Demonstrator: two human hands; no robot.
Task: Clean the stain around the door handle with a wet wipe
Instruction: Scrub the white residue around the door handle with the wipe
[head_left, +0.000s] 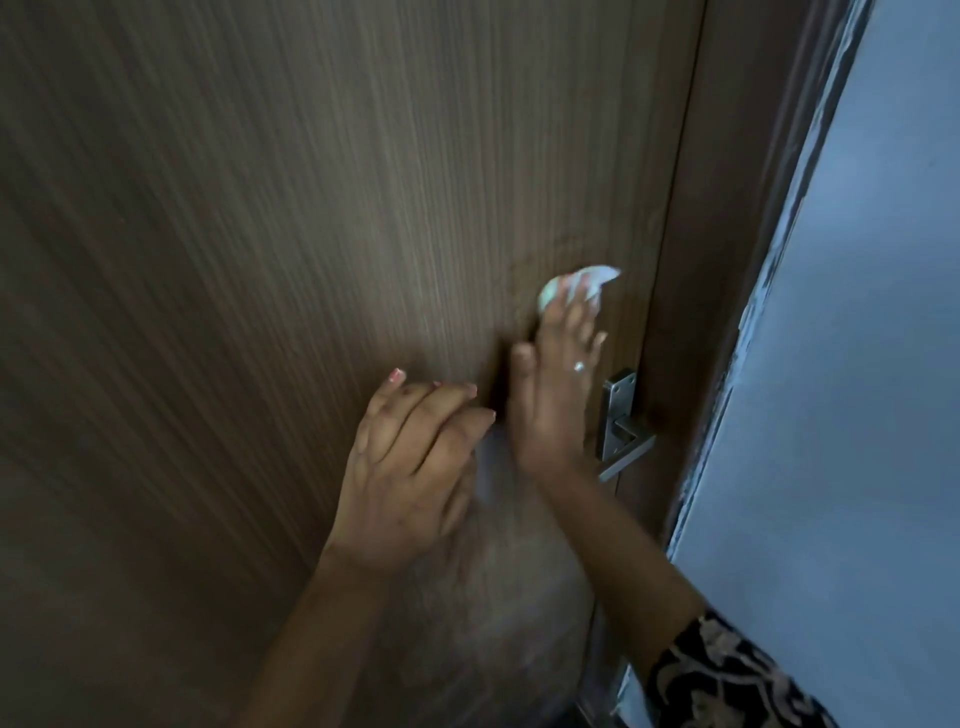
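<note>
My right hand (558, 384) lies flat against the brown wooden door (260, 260), its fingertips pressing a crumpled white wet wipe (587, 283) onto the wood above the handle. A faint darker stain (550, 254) shows on the wood just above and left of the wipe. The metal door handle (621, 426) sits right of that hand, partly hidden behind it. My left hand (415, 462) rests on the door just left of the right hand, fingers loosely together, holding nothing.
The door frame (727, 260) runs down the right side, with a pale blue-grey wall (857, 364) beyond it. A patterned black sleeve (727, 680) covers my right forearm at the bottom right.
</note>
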